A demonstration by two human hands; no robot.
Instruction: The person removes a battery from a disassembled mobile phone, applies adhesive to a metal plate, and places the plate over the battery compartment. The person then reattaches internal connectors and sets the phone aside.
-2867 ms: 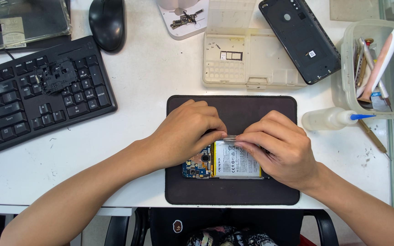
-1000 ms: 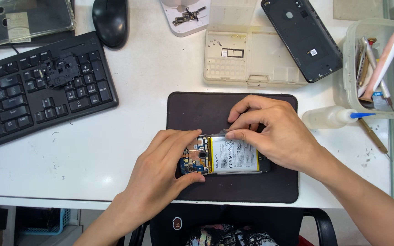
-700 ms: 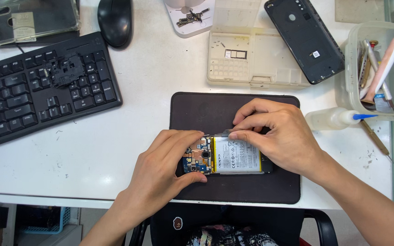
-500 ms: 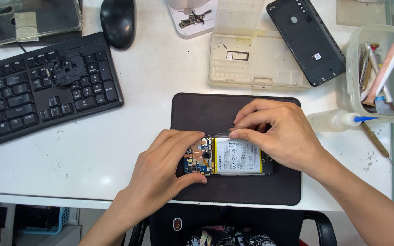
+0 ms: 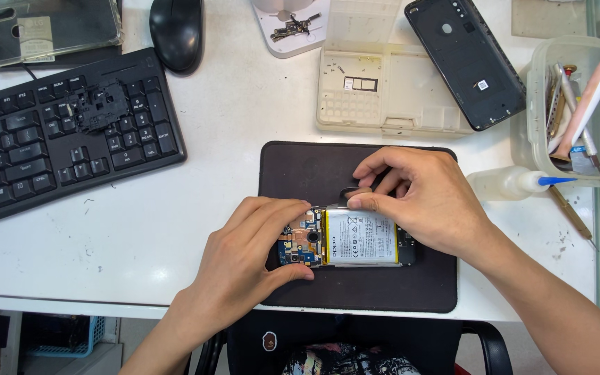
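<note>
While the opened phone [image 5: 345, 238] lies flat on the dark mat [image 5: 300, 167], both hands sit differently than they did approx. 3 s ago. Back then they were bunched over the phone's top edge, knuckles almost touching; the left hand [image 5: 248, 253] has since slid down to the phone's left end and the forearm now comes in from below, not from the side. It grips that end, thumb under the near edge, fingers curled over the circuit board part, so it looks like a steadying clamp. The right hand [image 5: 425, 201] has stayed at the far edge over the last sec. or so, thumb and forefinger pinched narrow at the top rim right by the battery [image 5: 361, 238] (what's between the fingertips is too small to tell, maybe a thin pick or a tab). My read: the grip got reset so one hand braces while the other works along that rim, i.e. the prying or lifting is only starting; the battery looks seated flat.

Around them: keyboard [image 5: 57, 132] w/ a black part lying on the keys, mouse [image 5: 176, 29], parts tray [image 5: 383, 90], black back cover [image 5: 463, 59], squeeze bottle [image 5: 508, 184], tool tub [image 5: 581, 104].
</note>
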